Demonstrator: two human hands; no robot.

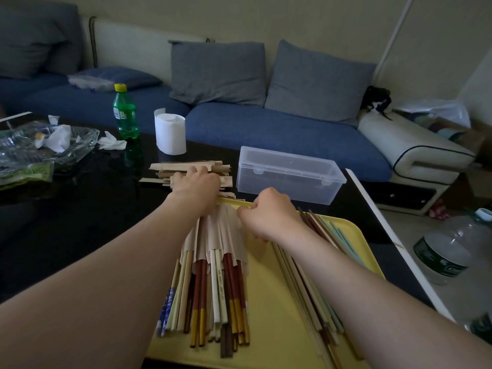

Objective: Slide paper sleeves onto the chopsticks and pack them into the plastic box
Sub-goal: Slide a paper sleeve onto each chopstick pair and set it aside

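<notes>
A yellow tray (269,310) lies on the dark table in front of me. On its left side sits a bundle of sleeved chopsticks (218,288), their tips in beige paper sleeves. Bare chopsticks (306,294) lie along the tray's right side under my right forearm. Beyond the tray is a pile of loose paper sleeves (186,166); my left hand (197,187) rests on it, fingers curled over the sleeves. My right hand (266,214) is curled at the sleeved ends of the bundle; what it pinches is hidden. The clear plastic box (290,174) stands shut behind my right hand.
A green bottle (125,113) and a white paper roll (170,134) stand behind the sleeves. A glass dish with crumpled tissue (48,142) is at the far left. The blue sofa (266,129) runs behind the table. The table's edge (372,209) drops at the right, with a large water bottle (447,251) beyond.
</notes>
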